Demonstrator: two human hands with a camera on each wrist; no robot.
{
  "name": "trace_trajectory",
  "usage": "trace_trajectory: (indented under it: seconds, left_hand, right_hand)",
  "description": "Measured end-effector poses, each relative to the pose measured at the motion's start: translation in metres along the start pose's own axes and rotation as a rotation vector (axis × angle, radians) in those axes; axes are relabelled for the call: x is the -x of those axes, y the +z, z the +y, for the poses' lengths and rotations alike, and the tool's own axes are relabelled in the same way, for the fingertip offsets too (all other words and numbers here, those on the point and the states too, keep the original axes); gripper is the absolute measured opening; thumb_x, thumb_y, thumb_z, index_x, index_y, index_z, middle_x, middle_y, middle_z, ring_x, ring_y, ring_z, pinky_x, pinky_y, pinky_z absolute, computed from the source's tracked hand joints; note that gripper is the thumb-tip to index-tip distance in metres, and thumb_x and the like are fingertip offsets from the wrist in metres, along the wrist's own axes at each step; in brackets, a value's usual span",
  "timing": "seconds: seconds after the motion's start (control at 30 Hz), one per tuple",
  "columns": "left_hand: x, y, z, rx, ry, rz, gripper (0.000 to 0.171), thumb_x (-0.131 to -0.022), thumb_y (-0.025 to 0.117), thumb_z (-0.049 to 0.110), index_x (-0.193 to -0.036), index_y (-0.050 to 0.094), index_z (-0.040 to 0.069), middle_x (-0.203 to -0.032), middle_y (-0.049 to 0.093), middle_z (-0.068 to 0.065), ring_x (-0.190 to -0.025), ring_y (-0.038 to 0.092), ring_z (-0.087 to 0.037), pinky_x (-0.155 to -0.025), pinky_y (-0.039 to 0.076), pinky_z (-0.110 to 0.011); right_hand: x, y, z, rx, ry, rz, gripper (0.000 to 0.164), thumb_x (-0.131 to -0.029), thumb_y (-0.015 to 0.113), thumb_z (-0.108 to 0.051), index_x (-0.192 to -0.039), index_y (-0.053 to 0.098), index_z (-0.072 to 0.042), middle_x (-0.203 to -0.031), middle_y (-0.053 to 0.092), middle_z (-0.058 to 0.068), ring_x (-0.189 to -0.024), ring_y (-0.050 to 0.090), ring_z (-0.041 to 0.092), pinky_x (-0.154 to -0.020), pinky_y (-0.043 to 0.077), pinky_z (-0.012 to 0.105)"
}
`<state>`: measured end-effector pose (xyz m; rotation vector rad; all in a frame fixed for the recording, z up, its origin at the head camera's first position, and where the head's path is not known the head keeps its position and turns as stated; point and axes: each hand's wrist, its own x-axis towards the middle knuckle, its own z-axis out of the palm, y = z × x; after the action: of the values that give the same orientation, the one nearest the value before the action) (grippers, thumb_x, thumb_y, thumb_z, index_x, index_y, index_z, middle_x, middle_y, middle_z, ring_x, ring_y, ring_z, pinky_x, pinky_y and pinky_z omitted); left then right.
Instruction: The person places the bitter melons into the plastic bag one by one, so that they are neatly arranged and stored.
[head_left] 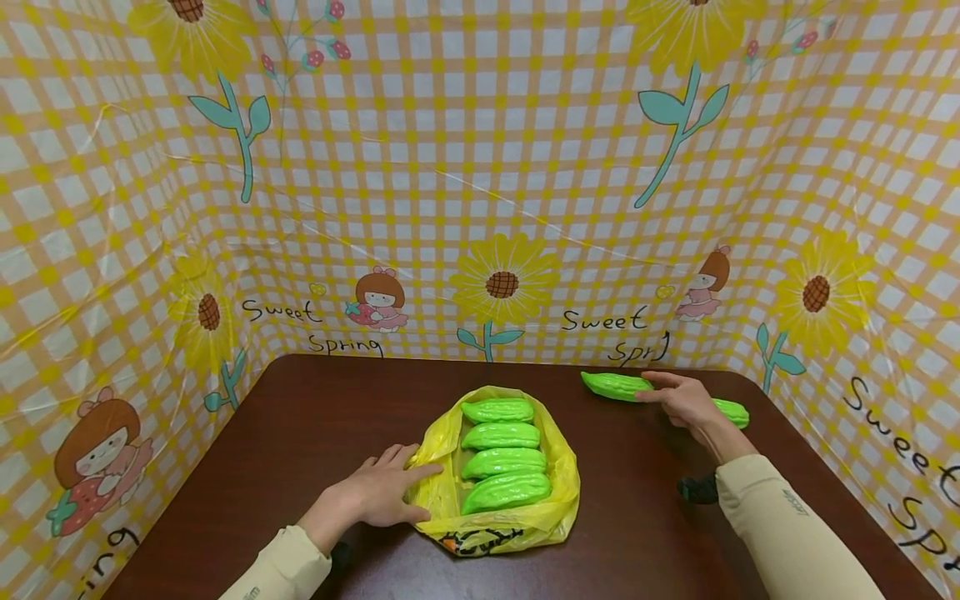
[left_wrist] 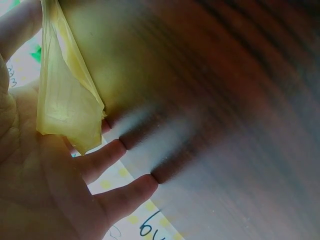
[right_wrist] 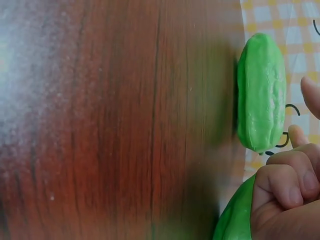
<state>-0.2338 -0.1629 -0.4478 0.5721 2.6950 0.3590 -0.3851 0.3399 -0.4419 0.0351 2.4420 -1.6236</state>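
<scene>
A yellow plastic bag (head_left: 566, 492) lies on the brown table with its mouth spread, several bright green bitter melons (head_left: 504, 461) stacked in a row inside. My left hand (head_left: 382, 487) rests at the bag's left rim, fingers spread and mostly straight; in the left wrist view a flap of the bag (left_wrist: 67, 100) hangs across the palm. At the back right, my right hand (head_left: 682, 400) is over the right end of a bitter melon (head_left: 611, 385), thumb and index finger apart, other fingers bent. Another bitter melon (head_left: 731, 412) lies partly hidden behind the right wrist.
The dark brown tabletop (head_left: 322, 408) has rounded back corners. A checked cloth (head_left: 420, 192) with sunflowers and lettering walls the table at the back and both sides. Small black objects (head_left: 697, 490) show beneath the sleeves.
</scene>
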Motion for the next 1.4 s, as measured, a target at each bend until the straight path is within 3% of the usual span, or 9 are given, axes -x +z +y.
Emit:
trace_trajectory:
  seconds: [0.23, 0.53, 0.83, 1.1, 1.4]
  left_hand:
    - [-0.002, 0.000, -0.001, -0.014, 0.002, 0.014, 0.067, -0.093, 0.068, 0.051, -0.153, 0.042, 0.037, -0.166, 0.020, -0.011, -0.152, 0.022, -0.036, -0.115, 0.024, -0.066]
    - [-0.001, 0.001, 0.000, -0.002, -0.002, -0.001, 0.066, -0.094, 0.066, 0.052, -0.154, 0.041, 0.037, -0.167, 0.019, -0.011, -0.153, 0.021, -0.035, -0.116, 0.023, -0.066]
    - [-0.001, 0.001, 0.000, -0.007, -0.001, 0.000, 0.067, -0.094, 0.067, 0.051, -0.154, 0.041, 0.038, -0.167, 0.020, -0.011, -0.152, 0.021, -0.036, -0.115, 0.024, -0.066]
    - [-0.001, 0.000, 0.000, 0.007, -0.004, 0.002, 0.066, -0.093, 0.068, 0.051, -0.153, 0.042, 0.037, -0.167, 0.020, -0.011, -0.152, 0.021, -0.037, -0.116, 0.023, -0.066]
    - [-0.002, 0.002, -0.002, -0.001, 0.008, 0.008, 0.066, -0.093, 0.067, 0.051, -0.153, 0.042, 0.037, -0.166, 0.021, -0.011, -0.152, 0.022, -0.037, -0.115, 0.024, -0.066]
  right_hand:
    - [-0.006, -0.001, 0.001, -0.027, 0.006, 0.001, 0.077, -0.096, 0.070, -0.023, -0.159, 0.029, -0.005, -0.048, 0.028, -0.014, -0.043, 0.018, 0.008, -0.047, 0.024, 0.031]
    - [-0.012, -0.002, 0.002, 0.039, 0.031, -0.034, 0.084, -0.097, 0.069, -0.024, -0.162, 0.019, -0.008, -0.048, 0.027, -0.014, -0.044, 0.017, 0.008, -0.047, 0.025, 0.029]
    - [-0.018, 0.002, 0.005, 0.071, 0.070, -0.005, 0.081, -0.095, 0.070, -0.026, -0.159, 0.026, -0.003, -0.048, 0.028, -0.013, -0.044, 0.019, 0.007, -0.046, 0.027, 0.026]
    - [-0.019, 0.008, 0.004, 0.118, 0.053, 0.020, 0.074, -0.096, 0.070, -0.025, -0.155, 0.035, 0.001, -0.048, 0.028, -0.014, -0.043, 0.019, 0.006, -0.045, 0.028, 0.026]
    - [-0.019, 0.006, 0.007, 0.118, 0.058, 0.000, 0.074, -0.097, 0.068, -0.026, -0.156, 0.033, 0.001, -0.049, 0.029, -0.013, -0.043, 0.020, 0.006, -0.045, 0.029, 0.026]
